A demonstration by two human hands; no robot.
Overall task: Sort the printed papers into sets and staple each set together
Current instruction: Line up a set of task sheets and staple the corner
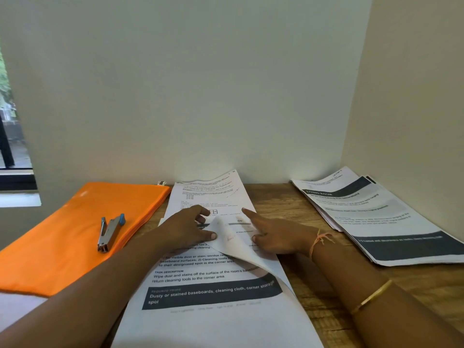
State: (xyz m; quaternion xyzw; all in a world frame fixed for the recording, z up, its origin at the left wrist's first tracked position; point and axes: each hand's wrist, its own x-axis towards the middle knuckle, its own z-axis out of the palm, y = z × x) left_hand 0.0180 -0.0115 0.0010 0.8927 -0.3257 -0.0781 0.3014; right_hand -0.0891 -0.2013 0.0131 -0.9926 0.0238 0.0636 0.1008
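A stack of printed papers [208, 285] lies in the middle of the wooden desk [313, 285]. Its top sheet [231, 244] is folded back, corner raised. My left hand [185, 228] pinches that lifted corner between thumb and fingers. My right hand [273, 234] rests on the page beneath, index finger stretched out and pointing at the print. A second pile of printed papers [376, 217] with dark header bands lies at the right by the wall. A silver stapler [109, 233] with blue ends rests on an orange pouch [62, 244] to the left.
White walls close the desk at the back and on the right. A window [12, 136] is at the far left. Bare wood shows between the two paper piles. The orange pouch covers the desk's left part.
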